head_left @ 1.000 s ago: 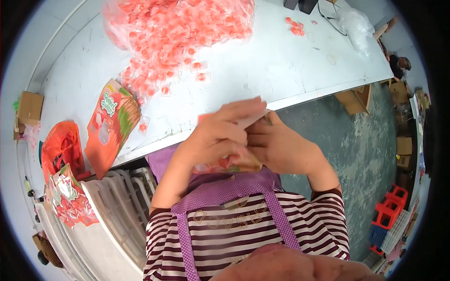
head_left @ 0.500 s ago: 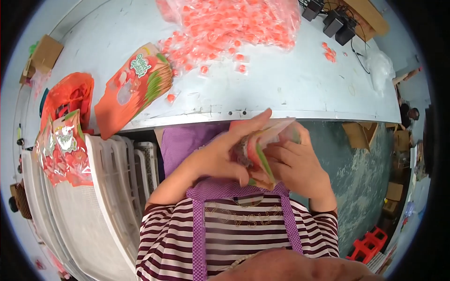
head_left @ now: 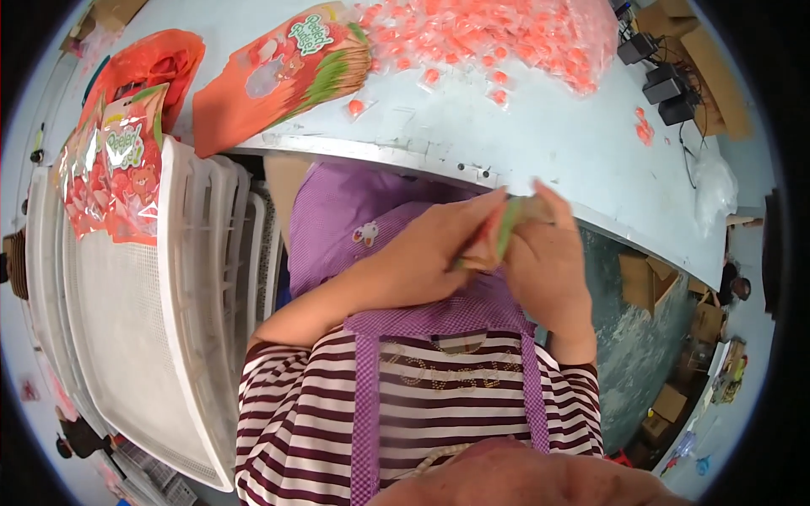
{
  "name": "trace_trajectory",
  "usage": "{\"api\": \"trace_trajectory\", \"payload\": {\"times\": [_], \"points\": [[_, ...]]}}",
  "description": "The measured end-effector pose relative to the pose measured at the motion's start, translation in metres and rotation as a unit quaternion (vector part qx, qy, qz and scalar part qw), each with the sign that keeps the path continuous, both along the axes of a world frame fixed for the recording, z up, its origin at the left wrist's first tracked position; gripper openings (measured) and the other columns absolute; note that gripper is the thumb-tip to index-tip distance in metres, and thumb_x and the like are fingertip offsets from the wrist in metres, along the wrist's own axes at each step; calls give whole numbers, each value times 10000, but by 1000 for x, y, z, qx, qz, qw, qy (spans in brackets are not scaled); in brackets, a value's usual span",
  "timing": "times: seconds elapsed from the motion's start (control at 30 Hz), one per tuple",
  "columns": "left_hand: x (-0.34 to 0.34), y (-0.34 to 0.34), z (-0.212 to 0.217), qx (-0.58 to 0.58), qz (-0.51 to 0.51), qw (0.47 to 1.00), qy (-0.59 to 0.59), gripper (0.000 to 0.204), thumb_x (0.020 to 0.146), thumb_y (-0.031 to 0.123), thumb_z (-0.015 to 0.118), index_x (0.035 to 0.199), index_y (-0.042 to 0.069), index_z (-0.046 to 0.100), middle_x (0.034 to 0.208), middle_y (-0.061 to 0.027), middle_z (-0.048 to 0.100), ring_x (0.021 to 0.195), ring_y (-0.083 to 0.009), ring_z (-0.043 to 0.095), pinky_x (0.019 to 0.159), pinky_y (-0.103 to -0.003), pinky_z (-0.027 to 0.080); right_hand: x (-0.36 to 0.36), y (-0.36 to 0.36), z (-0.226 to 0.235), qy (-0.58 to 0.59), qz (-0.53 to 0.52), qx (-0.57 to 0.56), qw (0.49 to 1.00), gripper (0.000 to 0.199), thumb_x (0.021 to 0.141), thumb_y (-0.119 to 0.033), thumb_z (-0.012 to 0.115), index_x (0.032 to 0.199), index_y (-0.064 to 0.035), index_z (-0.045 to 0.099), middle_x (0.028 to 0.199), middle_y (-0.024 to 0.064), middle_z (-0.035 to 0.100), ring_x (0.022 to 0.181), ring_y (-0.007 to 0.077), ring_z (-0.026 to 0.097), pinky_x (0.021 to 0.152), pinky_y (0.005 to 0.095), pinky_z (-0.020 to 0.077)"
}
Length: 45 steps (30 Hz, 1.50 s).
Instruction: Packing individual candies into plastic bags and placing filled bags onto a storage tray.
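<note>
Trays: a stack of white mesh trays (head_left: 126, 337) stood at the left, two orange printed pouches (head_left: 114, 177) lying on its top.
Surface: one more orange pouch (head_left: 278, 72) lay flat on the pale surface (head_left: 523, 143), beside a heap of small wrapped orange candies (head_left: 498, 34).
Left hand: the left hand (head_left: 422, 257) reached inward, fingers clamped on a green-edged pouch (head_left: 506, 228).
Right hand: the right hand (head_left: 548, 261) gripped the same pouch, held at the surface's near edge.

My left hand (head_left: 430, 253) and right hand (head_left: 544, 261): fingers curled, pinching together, just below the table edge (head_left: 405, 156); forearms bent inward.
</note>
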<state>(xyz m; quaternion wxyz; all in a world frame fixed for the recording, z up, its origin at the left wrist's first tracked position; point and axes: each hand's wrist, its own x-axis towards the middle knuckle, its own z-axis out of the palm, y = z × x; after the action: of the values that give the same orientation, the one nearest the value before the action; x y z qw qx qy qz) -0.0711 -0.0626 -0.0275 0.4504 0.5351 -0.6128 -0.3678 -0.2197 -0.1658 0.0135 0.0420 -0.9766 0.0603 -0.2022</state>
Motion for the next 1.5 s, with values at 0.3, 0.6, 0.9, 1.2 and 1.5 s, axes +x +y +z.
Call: {"api": "trace_trajectory", "payload": {"times": [0.3, 0.6, 0.9, 1.2, 1.5], "points": [[26, 51, -3, -10, 189, 979, 77, 366, 922, 143, 451, 1230, -55, 464, 1214, -143, 538, 1082, -199, 525, 891, -294, 416, 58, -121, -81, -107, -115, 104, 982, 252, 786, -160, 638, 1006, -43, 600, 964, 166, 604, 914, 314, 546, 803, 365, 450], [38, 60, -5, -50, 212, 971, -98, 548, 834, 1, 526, 1352, 7, 344, 1297, -175, 474, 1132, -283, 518, 942, -315, 399, 70, -146, -117, -44, -211, 48, 975, 125, 825, -115, 557, 884, -5, 565, 857, 199, 597, 775, 352, 563, 689, 412, 463], [39, 55, -23, 16, 231, 973, -2, 517, 864, 54, 533, 1349, 23, 357, 1255, -184, 502, 1126, -299, 518, 936, -332, 404, 57, -47, -14, -245, 62, 254, 934, 81, 782, -32, 646, 854, -24, 611, 802, 34, 620, 707, 171, 560, 707, 318, 442], [44, 54, -23, -34, 240, 970, -26, 477, 880, 56, 510, 1333, 2, 372, 1223, -185, 526, 1087, -293, 543, 909, -333, 422, 70, -19, 6, 2, 139, 160, 977, 212, 705, -237, 684, 840, -84, 628, 838, 4, 631, 859, 182, 557, 956, 427, 274], [49, 75, -26, -75, 189, 973, 109, 373, 901, 54, 454, 1271, 8, 468, 1248, -159, 515, 1130, -273, 514, 964, -346, 385, 73, -12, -5, 57, 245, 133, 959, 414, 642, -277, 744, 1003, -108, 633, 963, 42, 598, 1006, 219, 514, 1021, 495, 230]]}}
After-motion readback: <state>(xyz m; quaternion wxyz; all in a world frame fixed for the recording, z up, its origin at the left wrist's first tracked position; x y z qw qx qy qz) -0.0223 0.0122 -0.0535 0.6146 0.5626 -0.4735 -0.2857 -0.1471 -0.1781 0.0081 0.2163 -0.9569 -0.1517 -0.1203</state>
